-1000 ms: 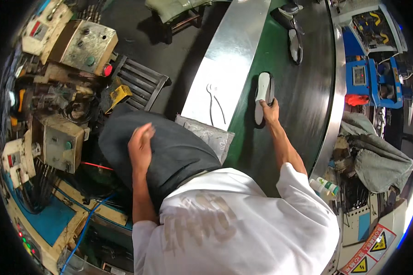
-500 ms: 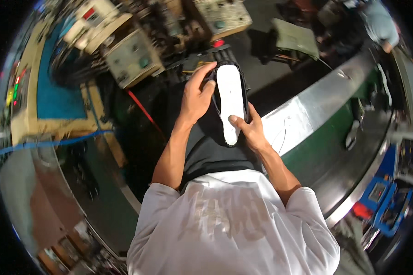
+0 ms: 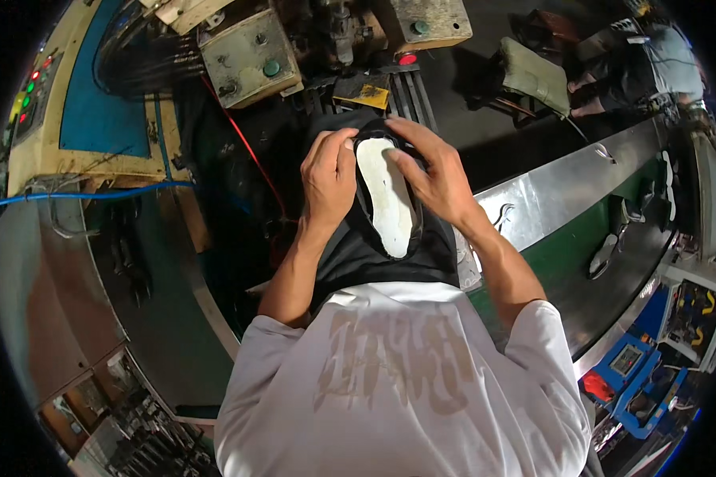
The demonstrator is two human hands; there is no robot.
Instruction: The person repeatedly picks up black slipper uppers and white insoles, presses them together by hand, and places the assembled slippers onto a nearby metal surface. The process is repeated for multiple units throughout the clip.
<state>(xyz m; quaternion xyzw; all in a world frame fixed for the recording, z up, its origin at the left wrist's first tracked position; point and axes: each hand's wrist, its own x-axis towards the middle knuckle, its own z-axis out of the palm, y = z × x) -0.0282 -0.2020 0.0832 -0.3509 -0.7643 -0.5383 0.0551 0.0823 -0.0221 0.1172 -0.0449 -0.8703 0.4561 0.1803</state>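
A black shoe upper (image 3: 365,199) with a white bottom (image 3: 388,199) turned upward lies lengthwise between my hands, just above my lap. My left hand (image 3: 328,179) is closed on its far left edge, thumb and fingertips pressed against the black rim. From the right, my right hand (image 3: 437,175) grips the far end, with the fingers over the black edge and the thumb on the white face. The underside of the shoe upper is hidden.
Ahead stands a machine with a grey control box (image 3: 250,60), a red button (image 3: 406,59) and a yellow plate (image 3: 366,95). Right runs a metal ledge (image 3: 549,179) beside a green conveyor belt (image 3: 545,250) carrying shoe parts (image 3: 603,256). Another person (image 3: 668,63) sits far right.
The shoe upper has come nearer my body and tilts differently. My right hand has shifted from its near end to its far end. My left hand stays at the left edge. The view has shifted.
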